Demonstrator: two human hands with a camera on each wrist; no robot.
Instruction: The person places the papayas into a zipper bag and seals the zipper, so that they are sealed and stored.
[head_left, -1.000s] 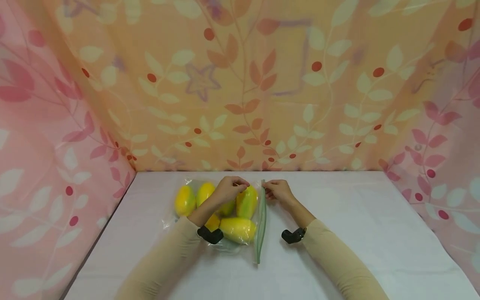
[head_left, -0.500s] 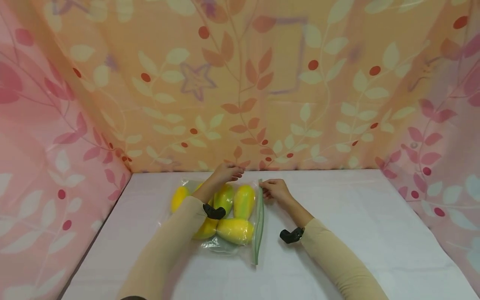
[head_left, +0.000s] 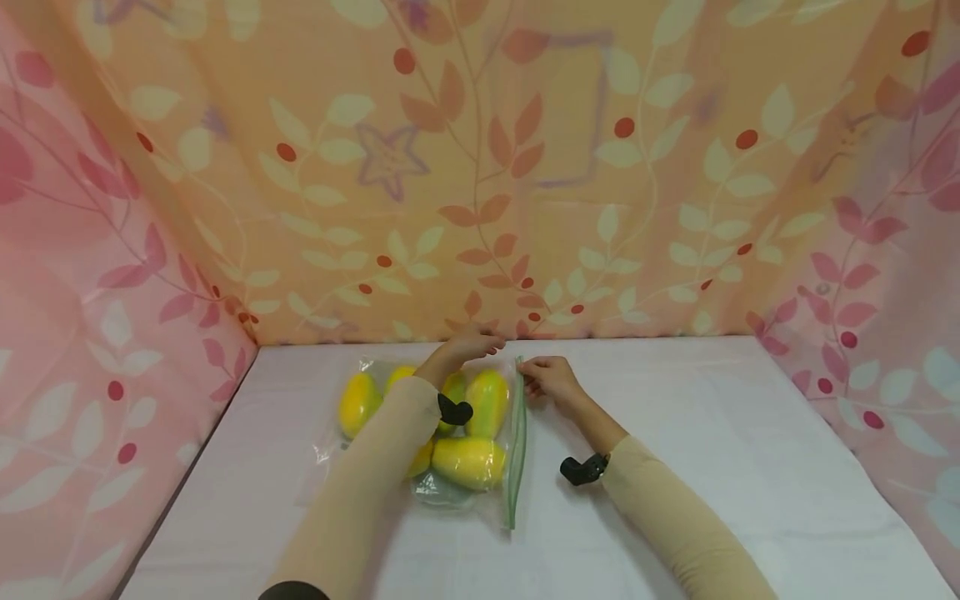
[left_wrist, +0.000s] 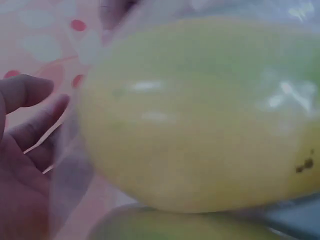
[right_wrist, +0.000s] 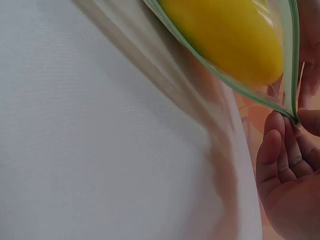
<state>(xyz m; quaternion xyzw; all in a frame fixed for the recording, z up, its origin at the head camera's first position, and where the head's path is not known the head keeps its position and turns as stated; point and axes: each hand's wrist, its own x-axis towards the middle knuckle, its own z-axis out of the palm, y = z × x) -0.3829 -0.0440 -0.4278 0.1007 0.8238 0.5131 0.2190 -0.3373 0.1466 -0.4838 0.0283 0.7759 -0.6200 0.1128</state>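
Observation:
A clear zip bag [head_left: 446, 493] with a green zipper strip [head_left: 517, 450] lies on the table, holding several yellow-green mangoes [head_left: 470, 463]. At the strip's far corner my right hand [head_left: 553, 379] pinches the bag between thumb and fingers. In the right wrist view the strip [right_wrist: 225, 77] gapes into a V from that pinched corner. My left hand [head_left: 468, 346] reaches over the far side of the bag, fingers loosely extended, holding nothing. The left wrist view has a mango [left_wrist: 200, 115] close up under the film, with the left hand [left_wrist: 25, 170] beside it.
A white cloth [head_left: 660, 400] covers the table. Patterned curtains [head_left: 480, 167] rise along its back and both sides. My left forearm [head_left: 367, 492] crosses over part of the bag and hides some mangoes.
My left hand has moved away from near the bag's opening to its far edge, its forearm swinging across the bag. The right hand keeps its pinch on the corner.

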